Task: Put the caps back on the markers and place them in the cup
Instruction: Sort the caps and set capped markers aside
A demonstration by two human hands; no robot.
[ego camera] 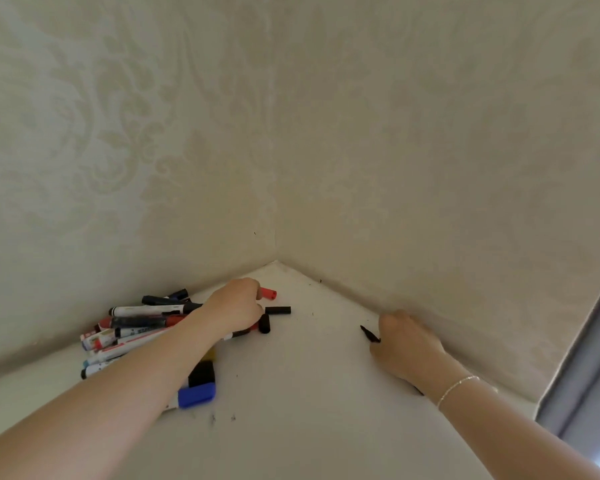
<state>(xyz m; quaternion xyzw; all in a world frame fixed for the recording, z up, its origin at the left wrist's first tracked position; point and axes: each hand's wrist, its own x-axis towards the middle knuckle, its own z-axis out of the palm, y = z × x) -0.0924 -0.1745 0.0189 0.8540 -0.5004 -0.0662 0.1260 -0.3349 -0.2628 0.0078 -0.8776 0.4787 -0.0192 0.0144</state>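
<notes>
A heap of markers (pixel 132 332) lies on the white table (pixel 309 410) in the corner at the left. My left hand (pixel 234 306) reaches over the heap, fingers curled at a red cap (pixel 269 293). Two loose black caps (pixel 278 310) (pixel 264 323) lie just right of that hand. My right hand (pixel 407 344) grips an uncapped black marker (pixel 369 334), whose tip points left and up. A marker with a blue cap (pixel 196 395) lies near my left forearm. No cup is in view.
Two patterned cream walls (pixel 291 133) meet behind the table's corner. A grey frame (pixel 582 358) stands at the right edge. Small dark specks (pixel 222 418) dot the table. A thin bracelet (pixel 458 388) is on my right wrist.
</notes>
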